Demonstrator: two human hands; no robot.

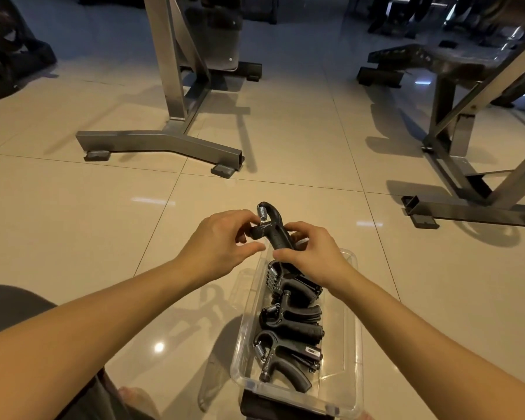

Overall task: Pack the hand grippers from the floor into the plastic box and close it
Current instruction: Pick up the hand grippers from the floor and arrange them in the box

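Box lower centre holds perhaps four grippers — left hand and right hand pinch another gripper above it — closing not yet done.

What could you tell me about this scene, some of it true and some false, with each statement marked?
1. Both hands hold one hand gripper: the left hand and right hand grip the held gripper. True.
2. The plastic box is empty. False: several packed grippers already lie in it.
3. The box is clear and stands on the tiled floor. True.
4. The box is closed. False: its top is open, with no lid on it.
5. A metal gym frame stands on the floor beyond the hands. True.
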